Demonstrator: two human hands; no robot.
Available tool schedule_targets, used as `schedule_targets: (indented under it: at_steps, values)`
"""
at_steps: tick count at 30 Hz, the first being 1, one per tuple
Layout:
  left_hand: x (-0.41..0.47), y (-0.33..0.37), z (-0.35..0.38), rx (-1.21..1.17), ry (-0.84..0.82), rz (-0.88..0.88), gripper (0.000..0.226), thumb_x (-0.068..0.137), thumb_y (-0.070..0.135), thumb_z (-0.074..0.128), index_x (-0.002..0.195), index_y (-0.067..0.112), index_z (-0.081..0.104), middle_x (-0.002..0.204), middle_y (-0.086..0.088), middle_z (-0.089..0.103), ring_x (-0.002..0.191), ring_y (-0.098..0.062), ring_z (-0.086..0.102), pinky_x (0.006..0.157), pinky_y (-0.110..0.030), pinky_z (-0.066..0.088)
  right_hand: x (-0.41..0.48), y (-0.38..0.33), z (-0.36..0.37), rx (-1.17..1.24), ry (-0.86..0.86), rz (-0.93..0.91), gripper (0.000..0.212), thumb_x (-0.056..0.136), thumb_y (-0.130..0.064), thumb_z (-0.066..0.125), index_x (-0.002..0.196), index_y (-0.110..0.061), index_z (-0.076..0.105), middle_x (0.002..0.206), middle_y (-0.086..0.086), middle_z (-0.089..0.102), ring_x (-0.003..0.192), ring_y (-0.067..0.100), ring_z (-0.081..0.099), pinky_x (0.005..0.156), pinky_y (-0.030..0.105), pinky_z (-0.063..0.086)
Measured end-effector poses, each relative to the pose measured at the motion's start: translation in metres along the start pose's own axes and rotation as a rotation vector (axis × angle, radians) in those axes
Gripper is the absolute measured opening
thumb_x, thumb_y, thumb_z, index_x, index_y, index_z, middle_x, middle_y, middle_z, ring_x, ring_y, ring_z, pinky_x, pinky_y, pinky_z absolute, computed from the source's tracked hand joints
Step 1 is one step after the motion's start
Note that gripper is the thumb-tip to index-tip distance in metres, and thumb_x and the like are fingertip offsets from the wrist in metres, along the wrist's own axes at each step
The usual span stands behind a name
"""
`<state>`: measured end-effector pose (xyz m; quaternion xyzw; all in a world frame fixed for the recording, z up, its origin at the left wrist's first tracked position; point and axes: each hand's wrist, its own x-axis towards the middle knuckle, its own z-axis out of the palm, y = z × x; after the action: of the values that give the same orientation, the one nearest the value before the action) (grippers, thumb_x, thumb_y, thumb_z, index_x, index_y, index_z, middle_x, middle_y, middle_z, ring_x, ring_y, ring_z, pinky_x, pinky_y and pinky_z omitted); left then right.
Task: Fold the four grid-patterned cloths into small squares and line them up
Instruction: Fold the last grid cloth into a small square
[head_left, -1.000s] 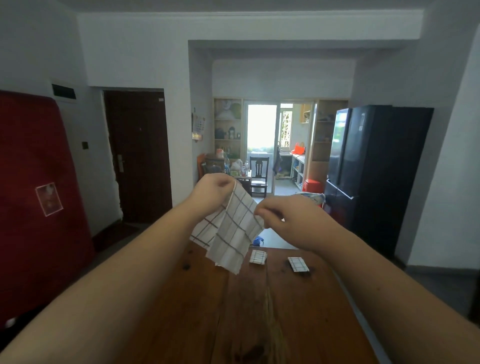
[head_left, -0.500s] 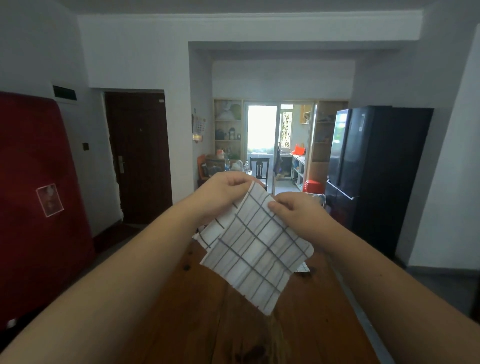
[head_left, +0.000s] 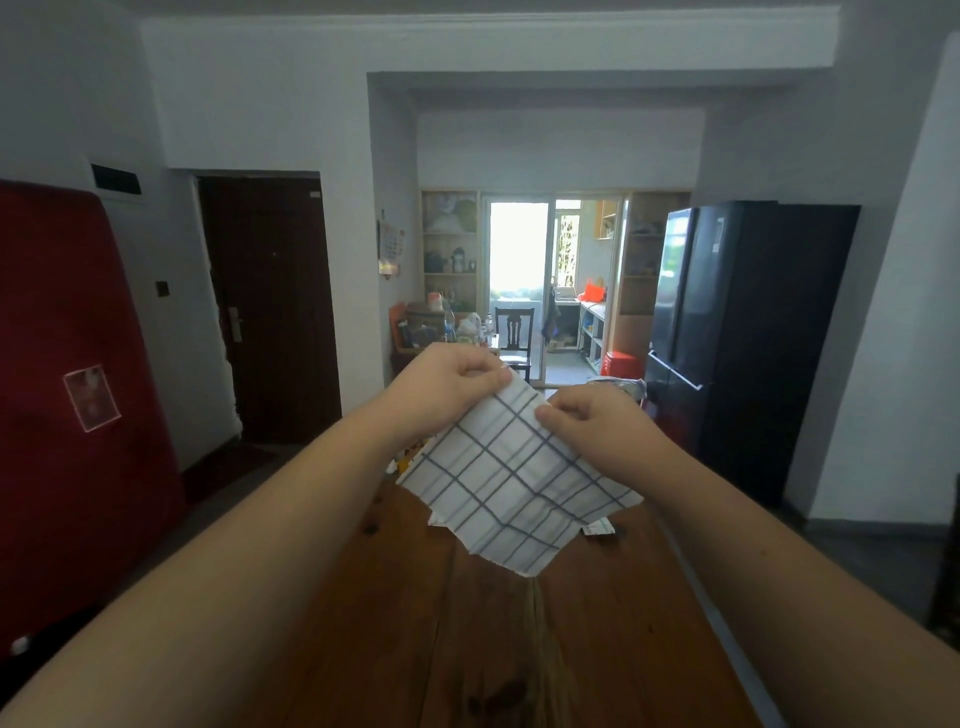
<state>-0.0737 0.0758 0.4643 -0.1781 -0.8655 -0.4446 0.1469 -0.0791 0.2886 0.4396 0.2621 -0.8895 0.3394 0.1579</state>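
A white cloth with a dark grid pattern (head_left: 511, 480) hangs spread out in the air above the wooden table (head_left: 519, 639). My left hand (head_left: 449, 384) pinches its top corner. My right hand (head_left: 597, 423) pinches the upper right edge, close beside the left. A corner of a small folded grid cloth (head_left: 598, 528) peeks out on the table below the held cloth's right side. A bit of another cloth (head_left: 435, 519) shows at its lower left edge; the rest behind is hidden.
A red upright panel (head_left: 78, 389) stands at the left, a dark door (head_left: 270, 312) behind it. A black fridge (head_left: 727, 338) stands at the right. A chair (head_left: 514, 332) and a cluttered table lie beyond the table's far end.
The cloth has been opened out from a crumpled bunch into a flat spread sheet. My hands rose slightly and now cover the two folded cloths on the table.
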Motion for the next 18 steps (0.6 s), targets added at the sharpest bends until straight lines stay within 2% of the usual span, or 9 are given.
schedule_targets:
  at_steps: [3,6,9,11,13,16,18]
  values:
    - [0.0,0.0,0.005,-0.006,-0.013,0.025,0.017,0.096,0.029,0.067,0.105,0.02,0.079,0.097,0.006,0.076,0.088,-0.002,0.07,0.074,-0.014,0.055,-0.002,-0.001,0.0,0.061,-0.014,-0.004,0.022,0.098,-0.033,0.058,0.088,-0.019,0.072,0.083,0.002,0.069,0.082,0.015,0.063,0.075,0.034,0.05]
    - [0.001,-0.001,0.01,0.009,-0.015,0.03,0.015,0.095,0.031,0.069,0.101,0.023,0.08,0.095,0.006,0.077,0.09,-0.006,0.071,0.084,-0.026,0.058,-0.002,-0.001,0.001,0.085,0.002,-0.004,0.021,0.098,-0.031,0.058,0.084,-0.025,0.071,0.081,-0.004,0.068,0.082,0.013,0.063,0.075,0.032,0.05]
    - [-0.002,-0.006,0.01,0.036,-0.078,-0.034,0.018,0.095,0.038,0.068,0.1,0.025,0.079,0.093,0.006,0.078,0.09,-0.009,0.073,0.086,-0.033,0.059,0.0,0.003,0.0,0.072,0.08,0.022,0.021,0.099,-0.027,0.058,0.088,-0.017,0.073,0.083,-0.001,0.068,0.084,0.016,0.063,0.077,0.034,0.05]
    - [-0.006,-0.013,0.007,0.102,-0.136,-0.067,0.02,0.096,0.039,0.065,0.098,0.025,0.079,0.093,0.004,0.077,0.089,-0.012,0.072,0.086,-0.036,0.059,0.0,0.008,-0.001,0.117,0.113,0.061,0.022,0.099,-0.028,0.058,0.083,-0.02,0.072,0.08,-0.003,0.067,0.081,0.015,0.062,0.074,0.032,0.049]
    - [-0.01,-0.02,0.004,0.159,-0.145,-0.069,0.02,0.097,0.039,0.063,0.101,0.027,0.078,0.095,0.007,0.076,0.092,-0.008,0.07,0.087,-0.033,0.058,-0.003,0.01,-0.003,0.158,0.128,0.091,0.025,0.099,-0.027,0.058,0.078,-0.023,0.069,0.073,-0.007,0.063,0.073,0.01,0.058,0.072,0.031,0.047]
    - [-0.016,-0.028,0.001,0.186,-0.137,-0.076,0.021,0.1,0.036,0.06,0.108,0.028,0.077,0.096,0.012,0.074,0.091,0.0,0.067,0.08,-0.02,0.052,-0.005,0.012,-0.005,0.201,0.163,0.113,0.021,0.099,-0.026,0.059,0.088,-0.016,0.074,0.075,-0.004,0.064,0.073,0.009,0.056,0.075,0.032,0.048]
    - [-0.019,-0.032,0.0,0.229,-0.142,-0.075,0.021,0.101,0.035,0.058,0.106,0.027,0.077,0.093,0.011,0.074,0.089,-0.001,0.067,0.074,-0.017,0.05,-0.006,0.011,-0.004,0.219,0.182,0.11,0.021,0.099,-0.025,0.059,0.089,-0.014,0.074,0.074,-0.003,0.063,0.073,0.01,0.055,0.075,0.033,0.048]
